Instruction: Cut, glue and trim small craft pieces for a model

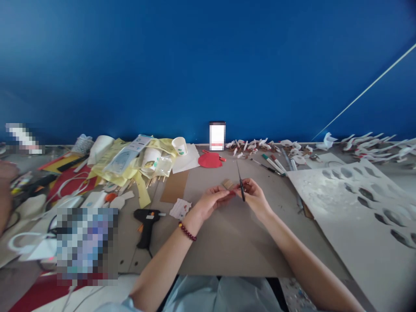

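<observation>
Lower left: a black glue gun (146,221) lies on the grey table (227,247), below a heap of yellow packets (130,167) and a paper cup (180,146)
Centre back: a phone (217,135) stands against the blue wall, with a red paper shape (209,160) just in front of it
Left hand (211,201): at the middle of the frame, fingers pinched together on a small tan piece (227,184); a bead bracelet (187,231) circles the wrist
Tan piece: held just above the table between the two hands; it looks light and fairly stiff, like card, likely easy to bend or drop, and best gripped by the edge away from the blades
Scissors (240,182): thin blades pointing up and away, seemingly closed, right beside the tan piece
Right hand (255,197): fingers curled tight around the dark scissor handles, nearly touching the left hand
Right of centre: markers (273,164) lie near a row of white paper cut-outs (260,144)
Far right: a large white sheet (357,225) with oval holes slopes to the frame's edge
</observation>
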Available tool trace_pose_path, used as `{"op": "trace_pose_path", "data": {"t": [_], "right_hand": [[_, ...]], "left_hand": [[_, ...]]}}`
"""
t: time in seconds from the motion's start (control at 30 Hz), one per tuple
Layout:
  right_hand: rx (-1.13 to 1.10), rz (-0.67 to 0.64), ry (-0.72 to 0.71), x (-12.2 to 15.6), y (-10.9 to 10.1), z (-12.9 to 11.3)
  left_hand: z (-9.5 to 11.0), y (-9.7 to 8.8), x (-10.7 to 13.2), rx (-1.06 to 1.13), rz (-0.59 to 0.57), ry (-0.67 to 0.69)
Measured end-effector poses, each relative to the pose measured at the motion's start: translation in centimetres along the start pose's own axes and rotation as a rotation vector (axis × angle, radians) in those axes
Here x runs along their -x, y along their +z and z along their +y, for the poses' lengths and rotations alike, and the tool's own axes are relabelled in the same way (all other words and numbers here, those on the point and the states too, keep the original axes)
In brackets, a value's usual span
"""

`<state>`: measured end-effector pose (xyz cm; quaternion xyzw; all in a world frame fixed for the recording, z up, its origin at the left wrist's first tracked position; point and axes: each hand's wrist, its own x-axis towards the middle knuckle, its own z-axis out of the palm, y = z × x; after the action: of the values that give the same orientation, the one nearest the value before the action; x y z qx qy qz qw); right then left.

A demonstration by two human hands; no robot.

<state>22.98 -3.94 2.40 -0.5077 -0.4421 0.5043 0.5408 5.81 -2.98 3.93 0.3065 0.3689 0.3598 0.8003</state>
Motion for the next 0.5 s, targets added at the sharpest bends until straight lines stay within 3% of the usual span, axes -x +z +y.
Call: {"op": "trace_pose_path", "data": {"t": [0.23, 0.5], "right_hand": [[0.168, 0.024, -0.024, 0.0, -0.1, 0.0], [0.004, 0.074, 0.028, 0.7, -0.7, -3.2]], "left_hand": [[-0.3, -0.3, -0.1, -0.047, -0.045, 0.032], [-0.1, -0.2, 0.1, -0.034, -0.109, 0.029]]}}
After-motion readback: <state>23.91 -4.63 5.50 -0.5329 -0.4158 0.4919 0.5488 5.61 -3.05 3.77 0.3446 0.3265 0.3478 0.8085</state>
